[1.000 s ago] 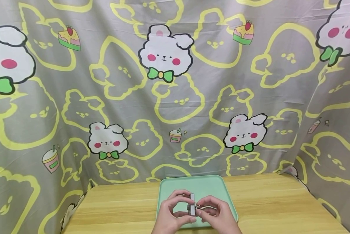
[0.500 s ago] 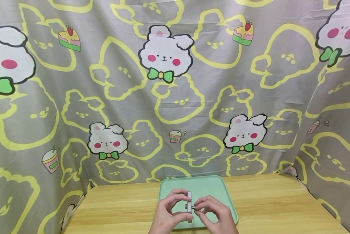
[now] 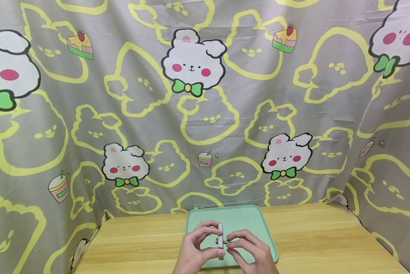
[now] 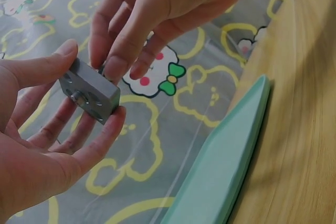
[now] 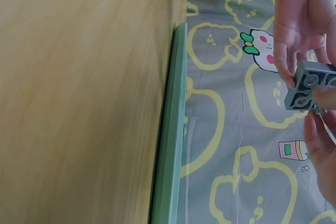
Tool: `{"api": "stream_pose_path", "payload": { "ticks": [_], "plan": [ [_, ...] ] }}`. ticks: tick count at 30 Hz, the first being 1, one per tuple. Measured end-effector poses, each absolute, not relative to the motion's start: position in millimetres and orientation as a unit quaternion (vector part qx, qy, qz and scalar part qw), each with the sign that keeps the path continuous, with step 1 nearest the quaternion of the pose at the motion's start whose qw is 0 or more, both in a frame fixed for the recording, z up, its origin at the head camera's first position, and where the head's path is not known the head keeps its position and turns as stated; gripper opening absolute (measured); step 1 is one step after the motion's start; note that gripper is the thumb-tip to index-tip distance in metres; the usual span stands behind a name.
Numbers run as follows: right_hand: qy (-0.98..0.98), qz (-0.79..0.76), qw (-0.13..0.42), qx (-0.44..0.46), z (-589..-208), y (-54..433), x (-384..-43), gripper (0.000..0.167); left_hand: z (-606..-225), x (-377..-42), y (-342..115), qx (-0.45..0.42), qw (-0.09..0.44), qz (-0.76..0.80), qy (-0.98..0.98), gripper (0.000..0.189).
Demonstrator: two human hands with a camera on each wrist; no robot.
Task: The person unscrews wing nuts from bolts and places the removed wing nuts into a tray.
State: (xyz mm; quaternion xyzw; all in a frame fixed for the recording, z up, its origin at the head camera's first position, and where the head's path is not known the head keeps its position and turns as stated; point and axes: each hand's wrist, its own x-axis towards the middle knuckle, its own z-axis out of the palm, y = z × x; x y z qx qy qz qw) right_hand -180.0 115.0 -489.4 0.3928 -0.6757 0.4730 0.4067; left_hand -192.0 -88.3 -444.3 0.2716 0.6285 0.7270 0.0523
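Observation:
My left hand grips a small grey rectangular block on edge above the tray, thumb below and fingers above. In the left wrist view, the block shows round recesses and a metal bolt end in its middle. Out of the opposite face, in the head view, sticks a thin metal bolt. The fingertips of my right hand pinch around its outer end, partly hiding it. The right wrist view catches the block's recessed face and a shiny metal bit at the fingertips.
A light green tray lies below both hands on the wooden table. Behind and beside the table hangs a grey curtain printed with cartoon animals.
The block has shifted slightly left with my left hand and been turned more edge-on. My right fingers have drawn a little away from its face, showing more of the bolt.

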Motion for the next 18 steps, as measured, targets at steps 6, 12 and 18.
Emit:
{"api": "stream_pose_path", "payload": {
  "ticks": [6,12,18],
  "plan": [
    [-0.692,0.627,0.233,0.270,-476,115,-168,0.027,-444,-192,-88,0.275,0.050,0.725,0.629,0.041],
    [-0.680,0.723,0.061,0.107,-467,120,-166,0.030,-444,-191,-87,0.268,0.048,0.716,0.643,0.040],
    [-0.654,0.751,-0.026,0.087,-466,125,-171,0.038,-445,-190,-85,0.273,0.035,0.699,0.660,0.035]
  ]
}}
